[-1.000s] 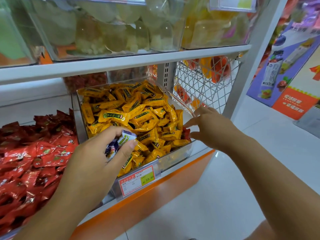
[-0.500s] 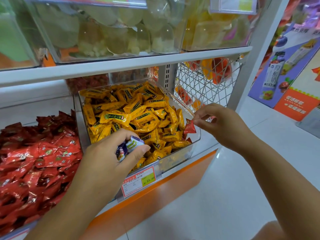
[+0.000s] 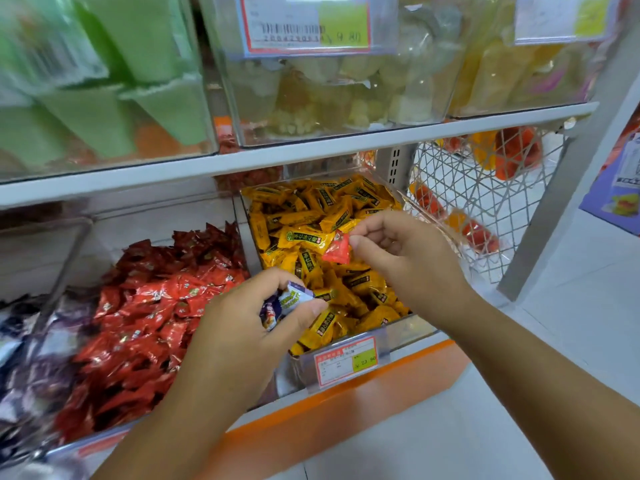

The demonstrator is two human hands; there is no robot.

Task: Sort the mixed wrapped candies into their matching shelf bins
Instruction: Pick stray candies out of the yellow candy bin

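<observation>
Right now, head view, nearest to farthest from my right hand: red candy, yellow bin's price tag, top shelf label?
1. Red candy, pinched in the right hand.
2. Yellow bin's price tag, below it.
3. Top shelf label, far above.

Price tag (image 3: 345, 361) at 6 o'clock, red frame with a yellow-green patch; print too small to read. Larger barcode tag (image 3: 306, 24) at 12 o'clock. A third tag (image 3: 564, 17) at 1 o'clock, blurred. White wire basket (image 3: 460, 188) at 2 o'clock, with orange and red packets (image 3: 516, 154) showing through the mesh. Grey upright post (image 3: 568, 188) slants just beside the basket. Orange base panel (image 3: 329, 420) under the shelf, 6 o'clock. Pale floor (image 3: 571, 323) at 4 o'clock. Purple printed display (image 3: 616, 188) at the 3 o'clock edge, cut off.
</observation>
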